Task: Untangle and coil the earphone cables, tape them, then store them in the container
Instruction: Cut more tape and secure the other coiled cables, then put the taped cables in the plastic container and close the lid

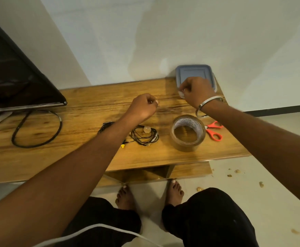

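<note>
Centre of frame: the left hand (143, 106) is curled, whether anything is pinched cannot be told; the right hand (196, 90), at the lidded container (194, 73), pinches something pale, probably tape. Below lie coiled earphone cables (144, 135), one coil apparently taped, with tape roll (188, 132) and scissors (214, 131) lower right. Storing is judged outstanding.
</note>
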Demonstrator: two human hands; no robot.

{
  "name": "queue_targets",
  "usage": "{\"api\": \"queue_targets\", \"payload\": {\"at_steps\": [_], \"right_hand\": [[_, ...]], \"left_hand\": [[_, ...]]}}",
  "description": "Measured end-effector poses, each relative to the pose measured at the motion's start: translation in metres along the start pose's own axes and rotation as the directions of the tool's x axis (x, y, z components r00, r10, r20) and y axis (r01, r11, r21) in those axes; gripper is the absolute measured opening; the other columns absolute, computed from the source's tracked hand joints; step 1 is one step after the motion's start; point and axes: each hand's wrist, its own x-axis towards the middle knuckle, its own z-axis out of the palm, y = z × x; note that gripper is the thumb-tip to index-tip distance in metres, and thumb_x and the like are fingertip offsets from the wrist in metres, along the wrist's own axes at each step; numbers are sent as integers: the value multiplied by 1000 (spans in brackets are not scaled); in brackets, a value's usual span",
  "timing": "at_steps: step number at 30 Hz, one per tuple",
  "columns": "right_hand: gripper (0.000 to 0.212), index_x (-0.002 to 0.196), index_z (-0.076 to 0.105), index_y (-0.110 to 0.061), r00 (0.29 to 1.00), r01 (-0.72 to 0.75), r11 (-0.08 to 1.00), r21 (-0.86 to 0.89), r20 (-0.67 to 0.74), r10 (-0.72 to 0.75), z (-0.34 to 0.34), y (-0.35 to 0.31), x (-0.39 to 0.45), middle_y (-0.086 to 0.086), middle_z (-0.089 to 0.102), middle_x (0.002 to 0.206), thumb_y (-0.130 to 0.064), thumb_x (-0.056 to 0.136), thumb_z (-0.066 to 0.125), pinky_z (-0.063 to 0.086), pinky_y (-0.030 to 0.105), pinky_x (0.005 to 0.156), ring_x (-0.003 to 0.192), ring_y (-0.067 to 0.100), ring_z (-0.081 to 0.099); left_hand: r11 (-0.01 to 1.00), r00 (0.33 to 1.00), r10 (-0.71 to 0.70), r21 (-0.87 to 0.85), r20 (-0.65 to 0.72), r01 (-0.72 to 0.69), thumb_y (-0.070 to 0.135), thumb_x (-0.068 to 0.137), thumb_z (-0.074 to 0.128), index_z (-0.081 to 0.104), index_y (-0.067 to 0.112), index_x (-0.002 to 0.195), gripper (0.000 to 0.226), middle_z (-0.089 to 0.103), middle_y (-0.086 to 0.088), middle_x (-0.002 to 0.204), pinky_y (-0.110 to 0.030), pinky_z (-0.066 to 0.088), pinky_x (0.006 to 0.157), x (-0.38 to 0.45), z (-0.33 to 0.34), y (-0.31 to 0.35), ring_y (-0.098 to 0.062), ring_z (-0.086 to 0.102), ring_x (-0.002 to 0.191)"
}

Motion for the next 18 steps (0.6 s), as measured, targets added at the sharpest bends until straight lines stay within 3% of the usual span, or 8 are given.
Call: {"api": "queue_targets", "payload": {"at_steps": [3, 7, 9, 11, 13, 18], "right_hand": [[24, 100, 70, -8, 996, -51, 998, -21, -69, 50, -12, 24, 6, 12, 68, 109, -3, 88, 51, 46, 31, 94, 106, 27, 60], [24, 109, 63, -11, 978, -179, 978, -111, -133, 164, -19, 56, 18, 17, 54, 122, -10, 87, 54, 43, 38, 96, 114, 33, 51], [34, 122, 54, -9, 962, -257, 959, -119, -129, 242, -19, 68, 22, 19, 43, 130, -16, 89, 54, 39, 39, 100, 119, 36, 45], [42, 131, 45, -6, 950, -302, 952, -54, -101, 296, -16, 75, 24, 20, 41, 134, -19, 92, 54, 39, 38, 101, 121, 36, 46], [43, 133, 42, -5, 943, -326, 945, 17, -67, 326, -13, 78, 26, 18, 47, 134, -20, 95, 52, 41, 34, 99, 121, 34, 49], [40, 132, 43, -5, 940, -328, 939, 103, -68, 336, -6, 75, 27, 17, 56, 128, -19, 95, 51, 43, 32, 95, 117, 32, 54]], "left_hand": [[993, 999, -54, -102, 0, 53, 31, 96, 54, 60, 20, 102, 14, 61, 2, 96, -27, 44, 76, 19, 19, 22, -18, 59, 92], [968, 994, -108, -224, 26, 111, 28, 93, 56, 54, 26, 86, 8, 64, -5, 101, -43, 53, 94, 43, 40, 41, -29, 63, 102], [956, 989, -140, -253, 42, 146, 25, 93, 55, 57, 22, 97, 5, 63, -6, 105, -45, 52, 96, 52, 49, 47, -28, 63, 105], [936, 984, -173, -303, 47, 179, 28, 95, 56, 56, 16, 121, 28, 62, -8, 116, -44, 52, 97, 58, 55, 50, -28, 62, 108], [916, 981, -187, -350, 53, 194, 28, 98, 53, 52, 14, 132, 37, 60, -8, 123, -41, 53, 96, 61, 60, 52, -26, 62, 108], [828, 977, -195, -519, 88, 212, 12, 99, 50, 51, 9, 125, 27, 62, -9, 106, -35, 57, 89, 60, 58, 50, -19, 66, 87]]}}
